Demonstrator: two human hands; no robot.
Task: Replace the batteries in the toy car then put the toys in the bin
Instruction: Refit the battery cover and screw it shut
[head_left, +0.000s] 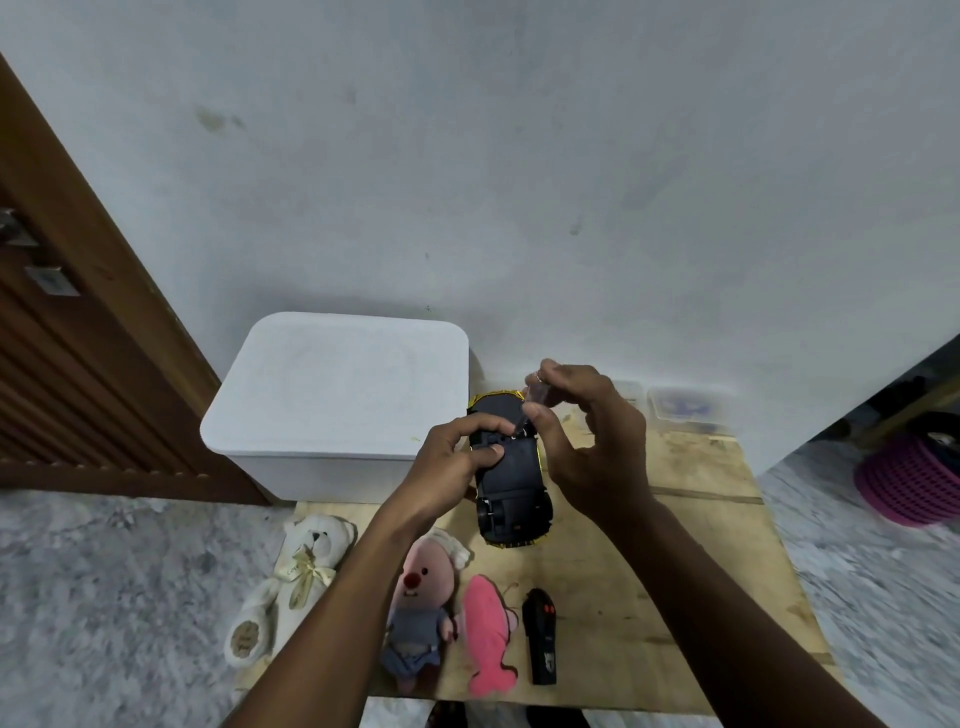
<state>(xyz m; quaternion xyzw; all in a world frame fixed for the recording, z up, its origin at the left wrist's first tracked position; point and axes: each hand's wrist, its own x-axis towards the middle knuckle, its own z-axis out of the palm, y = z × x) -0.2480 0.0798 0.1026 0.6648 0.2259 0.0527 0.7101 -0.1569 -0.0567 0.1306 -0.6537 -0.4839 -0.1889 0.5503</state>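
Observation:
The toy car (511, 488) lies upside down on the wooden board (691, 545), black underside up, yellow edge showing. My left hand (457, 457) grips the car's left side near the middle. My right hand (587, 441) holds a small screwdriver (532, 402) with a clear handle, upright, its tip down on the car's underside. The white bin (337, 400) stands with its lid on, left of the car. On the near part of the board lie a white teddy bear (296, 577), a pink-faced plush (421, 613), a pink fish plush (488, 634) and a black remote control (540, 636).
A clear plastic box (685, 410) sits at the board's far right by the white wall. A brown wooden door (78, 364) is at the left. A purple ribbed basket (909, 483) stands on the floor at the right. Grey carpet surrounds the board.

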